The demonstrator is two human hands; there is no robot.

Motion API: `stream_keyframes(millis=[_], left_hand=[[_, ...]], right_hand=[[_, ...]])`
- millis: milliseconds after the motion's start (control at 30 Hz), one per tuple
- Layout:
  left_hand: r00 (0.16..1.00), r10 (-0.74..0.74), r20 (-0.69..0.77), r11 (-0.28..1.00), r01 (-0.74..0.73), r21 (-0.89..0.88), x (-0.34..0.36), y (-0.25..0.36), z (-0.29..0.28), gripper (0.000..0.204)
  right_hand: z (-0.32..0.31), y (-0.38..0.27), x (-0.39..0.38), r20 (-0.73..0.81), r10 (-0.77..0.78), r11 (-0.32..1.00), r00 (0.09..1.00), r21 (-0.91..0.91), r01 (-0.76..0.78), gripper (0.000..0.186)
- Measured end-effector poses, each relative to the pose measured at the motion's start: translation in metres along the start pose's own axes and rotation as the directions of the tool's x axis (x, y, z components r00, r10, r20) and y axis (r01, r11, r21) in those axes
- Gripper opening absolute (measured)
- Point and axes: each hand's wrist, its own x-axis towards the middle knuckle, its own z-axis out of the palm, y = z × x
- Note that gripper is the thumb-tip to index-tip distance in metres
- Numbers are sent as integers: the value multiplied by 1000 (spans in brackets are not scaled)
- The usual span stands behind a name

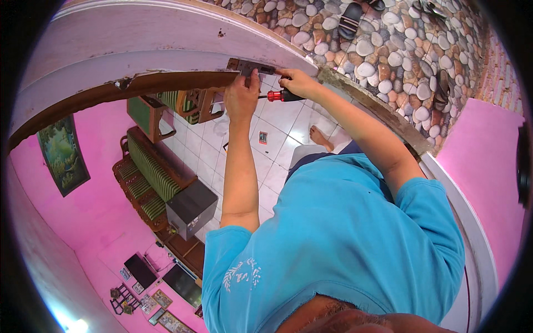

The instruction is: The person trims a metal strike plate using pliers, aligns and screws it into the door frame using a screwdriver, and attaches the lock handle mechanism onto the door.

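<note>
A dark metal door lock sits at the edge of a door, near its end. My left hand is closed against it, thumb pressed on its face and the other fingers mostly hidden. My right hand grips a red and black screwdriver in its curled fingers, while its fingertips reach the lock's right end. The screwdriver's shaft points left and passes behind my left wrist, clear of the lock.
On the tiled floor below lie a small flat packet and a tiny dark piece. A green-striped wooden sofa and a dark box-shaped table stand to the left. Beyond the sill, sandals lie on pebble-patterned flooring.
</note>
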Motion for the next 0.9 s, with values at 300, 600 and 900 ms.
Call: stream_keyframes(millis=[300, 600, 900], left_hand=[[1000, -3, -26, 1000, 2, -20, 1, -1, 2, 53], [999, 27, -38, 999, -28, -35, 2, 2, -4, 51], [999, 52, 6, 997, -52, 63, 3, 4, -9, 48]], right_hand=[[0, 7, 4, -24, -16, 1000, 1000, 24, 16, 47], [-10, 22, -3, -132, 13, 994, 991, 108, 1, 34], [-10, 17, 4, -145, 58, 975, 988, 223, -24, 23]])
